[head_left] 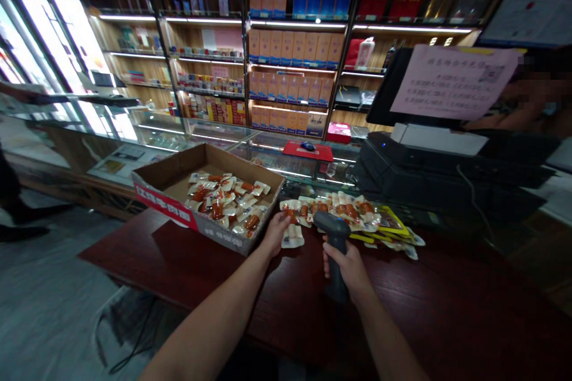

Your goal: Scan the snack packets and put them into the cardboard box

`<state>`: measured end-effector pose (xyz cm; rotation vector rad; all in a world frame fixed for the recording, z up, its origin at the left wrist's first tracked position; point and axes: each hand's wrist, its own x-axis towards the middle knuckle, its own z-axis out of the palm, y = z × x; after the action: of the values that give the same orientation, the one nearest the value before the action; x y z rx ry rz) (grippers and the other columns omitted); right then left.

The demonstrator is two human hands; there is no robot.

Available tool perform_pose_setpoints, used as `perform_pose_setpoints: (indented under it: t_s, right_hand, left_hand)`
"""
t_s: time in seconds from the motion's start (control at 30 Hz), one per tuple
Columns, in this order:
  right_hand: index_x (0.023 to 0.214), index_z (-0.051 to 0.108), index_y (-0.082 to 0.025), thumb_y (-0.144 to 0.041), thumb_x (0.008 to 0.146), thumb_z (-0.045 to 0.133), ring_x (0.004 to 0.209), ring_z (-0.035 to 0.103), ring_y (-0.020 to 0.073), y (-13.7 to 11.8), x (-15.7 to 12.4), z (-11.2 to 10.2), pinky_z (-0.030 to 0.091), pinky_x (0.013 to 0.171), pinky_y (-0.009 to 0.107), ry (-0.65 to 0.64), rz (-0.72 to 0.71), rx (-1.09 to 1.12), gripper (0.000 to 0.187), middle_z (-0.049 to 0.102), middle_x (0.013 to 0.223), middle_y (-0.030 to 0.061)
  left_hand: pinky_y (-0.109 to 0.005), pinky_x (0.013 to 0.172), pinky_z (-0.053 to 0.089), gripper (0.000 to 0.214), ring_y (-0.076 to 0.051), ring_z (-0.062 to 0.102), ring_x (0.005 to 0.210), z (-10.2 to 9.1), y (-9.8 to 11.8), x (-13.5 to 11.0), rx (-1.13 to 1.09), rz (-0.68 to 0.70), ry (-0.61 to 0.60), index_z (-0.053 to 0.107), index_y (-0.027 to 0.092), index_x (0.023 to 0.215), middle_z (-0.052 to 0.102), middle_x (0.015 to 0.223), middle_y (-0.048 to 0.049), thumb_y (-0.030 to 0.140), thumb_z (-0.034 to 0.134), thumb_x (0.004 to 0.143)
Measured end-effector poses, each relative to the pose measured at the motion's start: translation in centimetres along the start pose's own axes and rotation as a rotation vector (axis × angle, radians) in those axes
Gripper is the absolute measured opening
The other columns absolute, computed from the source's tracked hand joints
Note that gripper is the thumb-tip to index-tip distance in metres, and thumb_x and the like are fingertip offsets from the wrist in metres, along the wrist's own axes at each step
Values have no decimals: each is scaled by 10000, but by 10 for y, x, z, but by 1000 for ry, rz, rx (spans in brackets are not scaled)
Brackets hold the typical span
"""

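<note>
My right hand [342,259] is wrapped around the grip of a dark grey barcode scanner [333,226], its head tilted toward the packets. My left hand [276,232] pinches a small plastic snack packet [292,236] with reddish-brown food in it, just right of the box. Behind both hands lies a row of similar snack packets [348,209] on the table. Several more packets [230,199] are heaped inside an open cardboard box [170,211] with a red label. Flat yellow packages [393,220] lie at the right end of the row.
The dark red table [411,303] meets a glass counter [214,131] behind it. A monitor [386,86] with a pink paper sign stands at the right, a person partly behind it. A mouse [308,146] sits on a red mat. Shelves of boxed goods line the back; another person is at far left.
</note>
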<state>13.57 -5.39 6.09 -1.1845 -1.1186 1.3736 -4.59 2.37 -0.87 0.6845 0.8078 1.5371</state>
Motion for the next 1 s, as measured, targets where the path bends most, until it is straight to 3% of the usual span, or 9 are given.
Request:
perform_pose_setpoints:
  t_s: [0.13, 0.27, 0.57, 1.0]
  right_hand:
    - [956, 538, -140, -421, 602, 712, 364, 504, 106, -2, -2, 1, 432, 338, 225, -3, -9, -29, 484, 538, 497, -65]
    - [918, 523, -157, -420, 613, 682, 355, 499, 105, 0, -5, 2, 418, 332, 220, -87, 20, -148, 434, 530, 483, -75]
    - [831, 485, -182, -403, 629, 653, 336, 481, 98, 3, -14, 6, 394, 327, 211, -248, 102, -310, 343, 514, 470, -84]
    - [795, 475, -191, -383, 647, 644, 332, 471, 95, 4, -17, 8, 384, 319, 204, -228, 109, -328, 295, 500, 464, -85]
  left_hand:
    - [-296, 623, 513, 488, -174, 646, 682, -6, -2, 5, 4, -18, 14, 514, 169, 1104, 670, 855, -60, 222, 704, 657]
    - [-261, 572, 507, 557, -162, 641, 679, -10, -1, 8, -19, 38, 17, 482, 195, 1156, 671, 919, -58, 231, 712, 650]
    - [-245, 552, 500, 596, -164, 645, 690, -1, 4, 4, 0, 46, 48, 446, 203, 1221, 676, 1001, -83, 250, 693, 681]
    - [-223, 486, 465, 596, -130, 607, 539, 4, 4, 6, 58, 38, 111, 407, 208, 1272, 680, 791, -24, 200, 615, 713]
